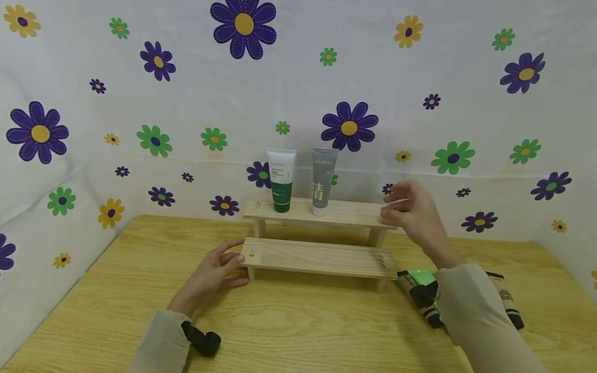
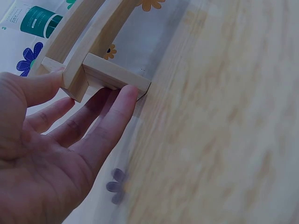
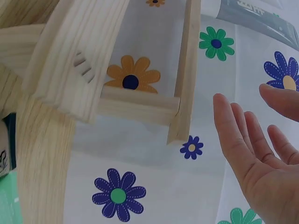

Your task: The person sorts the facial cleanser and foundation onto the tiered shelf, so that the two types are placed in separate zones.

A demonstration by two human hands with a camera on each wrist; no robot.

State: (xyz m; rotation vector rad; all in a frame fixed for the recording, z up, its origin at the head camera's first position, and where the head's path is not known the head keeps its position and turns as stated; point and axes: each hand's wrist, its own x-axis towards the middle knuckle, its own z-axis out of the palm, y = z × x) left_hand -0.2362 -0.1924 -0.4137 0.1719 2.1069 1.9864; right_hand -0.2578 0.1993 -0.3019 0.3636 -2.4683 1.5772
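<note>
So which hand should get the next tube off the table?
Probably the right hand: it's empty and nearer the lying tubes. The left hand, farther away, touches the wooden stand at its left end.

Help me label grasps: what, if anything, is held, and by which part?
The left hand holds the lower wooden shelf by its left end; the right hand holds nothing.

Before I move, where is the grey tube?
In the head view, the grey tube stands on the upper shelf, immediately right of the white-and-green tube and left of the right hand.
</note>
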